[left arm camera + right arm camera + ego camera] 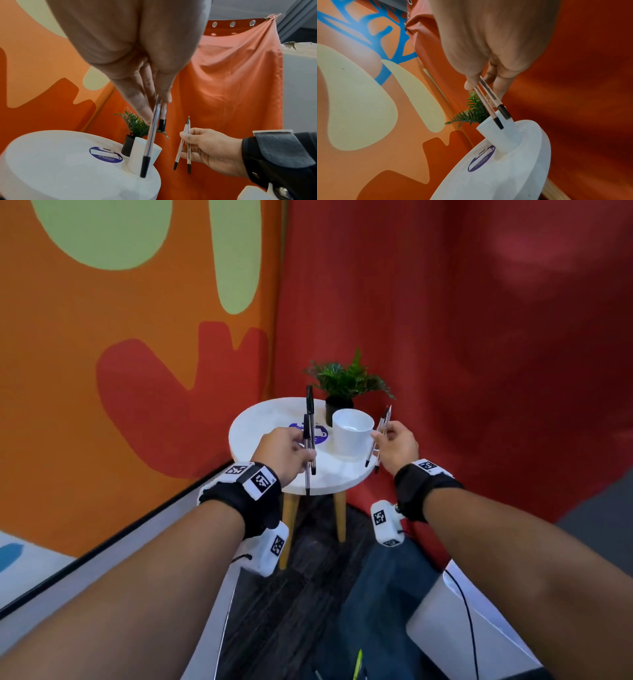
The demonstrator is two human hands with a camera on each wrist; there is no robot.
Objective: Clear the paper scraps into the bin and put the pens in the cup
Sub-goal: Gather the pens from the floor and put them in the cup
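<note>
A white cup (352, 433) stands on a small round white table (260, 419), its inside showing no pens. My left hand (291, 448) hovers just left of the cup and grips two clear pens with black ends (310, 436), held nearly upright. My right hand (397, 443) is just right of the cup and pinches two more clear pens (378, 436), tilted. In the left wrist view the left pens (150, 140) hang in front of the cup (137, 151). In the right wrist view the right pens (489, 104) point down at the cup (498, 136).
A small green plant in a black pot (342, 392) stands behind the cup. A round blue sticker (320, 434) lies on the tabletop. An orange patterned wall is at left, a red curtain (479, 371) behind and right. A white object (455, 621) sits low right.
</note>
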